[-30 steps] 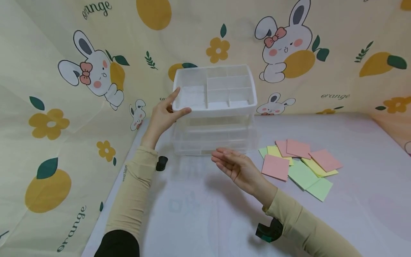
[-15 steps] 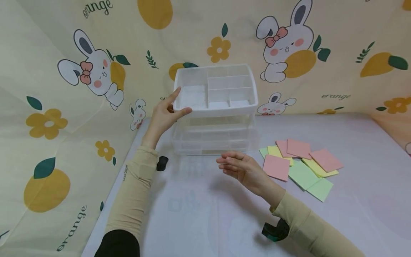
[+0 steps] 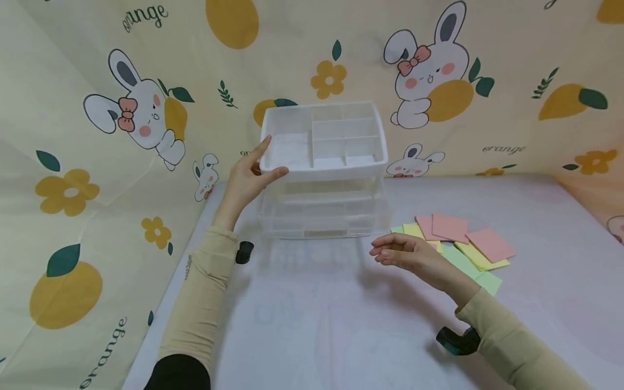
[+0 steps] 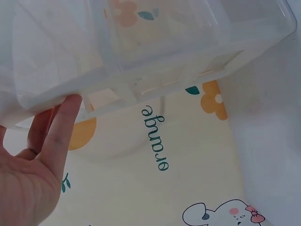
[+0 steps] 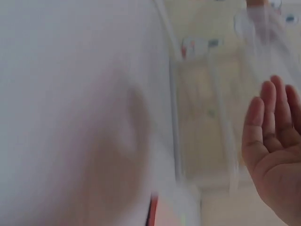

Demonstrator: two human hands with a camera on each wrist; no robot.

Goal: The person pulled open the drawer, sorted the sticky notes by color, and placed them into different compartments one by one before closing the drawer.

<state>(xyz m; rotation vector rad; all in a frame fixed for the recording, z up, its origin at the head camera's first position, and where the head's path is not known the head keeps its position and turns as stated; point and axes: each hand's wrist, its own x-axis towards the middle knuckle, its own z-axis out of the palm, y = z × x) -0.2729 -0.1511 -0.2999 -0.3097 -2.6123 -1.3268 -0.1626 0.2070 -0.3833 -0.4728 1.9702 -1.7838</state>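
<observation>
A clear plastic drawer organizer (image 3: 324, 208) with a white divided top tray (image 3: 292, 149) stands against the back of the table. At the tray's left front corner my left hand (image 3: 246, 181) holds the rim, thumb on the front edge. The left wrist view shows that hand (image 4: 51, 150) with fingertips at the lower edge of the translucent body (image 4: 164, 42). My right hand (image 3: 414, 257) hovers over the table, fingers loosely extended and holding nothing. It is nearest the sticky notes (image 3: 489, 245), pink, yellow and green, and hides some of them in the head view.
The table (image 3: 302, 325) has a pale covering. Behind it and to the left hangs a cloth (image 3: 287, 65) printed with rabbits, oranges and flowers. A black wrist device (image 3: 460, 341) is on the right forearm, and another black piece (image 3: 245, 252) shows by the left sleeve.
My right hand has moved right, from in front of the organizer to beside the sticky notes, now overlapping them. My left hand stays on the tray's corner. The head view has shifted slightly.
</observation>
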